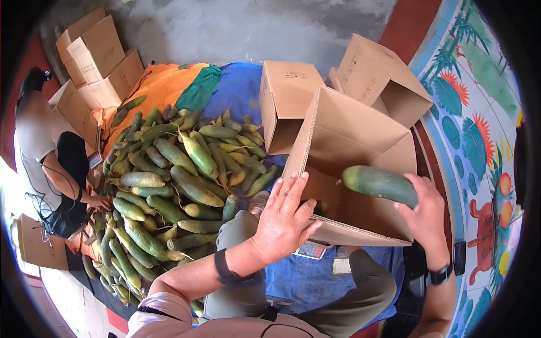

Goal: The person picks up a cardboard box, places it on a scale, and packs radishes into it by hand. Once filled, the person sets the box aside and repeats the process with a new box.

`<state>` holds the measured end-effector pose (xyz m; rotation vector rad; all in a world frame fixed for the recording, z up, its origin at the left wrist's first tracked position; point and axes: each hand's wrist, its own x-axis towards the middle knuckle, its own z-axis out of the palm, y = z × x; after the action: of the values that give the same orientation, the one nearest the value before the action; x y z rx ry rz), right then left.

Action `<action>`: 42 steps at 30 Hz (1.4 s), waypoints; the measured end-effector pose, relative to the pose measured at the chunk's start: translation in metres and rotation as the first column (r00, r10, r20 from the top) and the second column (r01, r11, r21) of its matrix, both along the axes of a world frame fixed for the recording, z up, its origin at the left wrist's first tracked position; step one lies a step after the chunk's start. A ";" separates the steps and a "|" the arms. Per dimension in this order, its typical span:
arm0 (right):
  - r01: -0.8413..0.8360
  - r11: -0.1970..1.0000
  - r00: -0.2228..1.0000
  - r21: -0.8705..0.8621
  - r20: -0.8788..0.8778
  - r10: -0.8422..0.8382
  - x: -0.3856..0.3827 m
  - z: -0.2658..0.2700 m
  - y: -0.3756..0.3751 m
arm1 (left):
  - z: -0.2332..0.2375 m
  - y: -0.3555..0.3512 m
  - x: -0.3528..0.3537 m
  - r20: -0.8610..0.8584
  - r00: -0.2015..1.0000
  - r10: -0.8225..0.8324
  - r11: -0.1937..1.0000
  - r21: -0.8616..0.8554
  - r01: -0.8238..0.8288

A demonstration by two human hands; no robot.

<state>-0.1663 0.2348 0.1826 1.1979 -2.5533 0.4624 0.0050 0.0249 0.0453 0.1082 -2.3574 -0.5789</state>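
My right hand [425, 217] grips a long green gourd [378, 184] by its near end and holds it level inside an open cardboard box [349, 135]. My left hand [286, 217] lies flat on the box's near left wall, fingers spread, holding nothing. The box is tilted toward me and rests over a small scale [311, 250]. A dark object lies at the box's bottom, mostly hidden by my left hand.
A big pile of green gourds [174, 180] lies on orange and blue cloth to the left. Another person [48, 163] crouches at the far left beside the pile. Several cardboard boxes [96, 56] stand behind, two more [287, 96] by my box. My knees are below.
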 end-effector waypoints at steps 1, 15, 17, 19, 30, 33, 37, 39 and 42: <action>-0.029 0.992 1.000 0.122 0.016 0.027 -0.018 -0.009 -0.007 | -0.001 -0.002 0.000 -0.017 1.000 -0.007 1.000 -0.011 0.006; -0.266 0.786 0.842 0.559 0.531 -0.092 -0.106 -0.154 -0.119 | -0.007 -0.002 0.001 -0.039 0.999 -0.018 0.998 0.055 0.021; -0.356 0.710 0.831 0.608 0.553 -0.057 -0.117 -0.171 -0.118 | -0.006 -0.002 0.002 -0.036 0.999 -0.023 0.998 0.059 0.026; -0.436 0.632 0.791 0.641 0.608 -0.070 -0.133 -0.175 -0.113 | -0.006 -0.006 0.000 -0.035 0.999 -0.020 0.999 0.024 0.021; -0.223 0.973 0.961 0.055 0.182 0.210 0.000 0.021 -0.032 | -0.007 -0.008 -0.006 -0.081 0.997 0.015 0.999 -0.038 -0.018; -0.027 0.985 0.994 -0.173 0.103 0.045 0.037 0.025 0.035 | -0.009 -0.005 -0.009 -0.120 0.992 0.048 0.999 -0.019 -0.051; 0.256 0.913 0.924 -0.318 0.359 -0.133 0.022 -0.022 0.140 | -0.012 -0.002 -0.012 -0.155 0.985 0.078 0.997 -0.007 -0.080; 0.365 0.885 0.845 -0.290 0.502 -0.184 0.005 -0.067 0.185 | -0.013 -0.003 -0.014 -0.158 0.983 0.096 0.995 -0.021 -0.100; 0.514 0.856 0.565 -0.047 0.770 -0.297 -0.011 -0.164 0.241 | -0.011 0.002 -0.017 -0.164 0.981 0.106 0.993 -0.033 -0.112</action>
<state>-0.1770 0.4754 0.0186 0.2554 -3.1316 1.3627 -0.0120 0.0270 0.0347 0.1640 -2.1894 -0.4667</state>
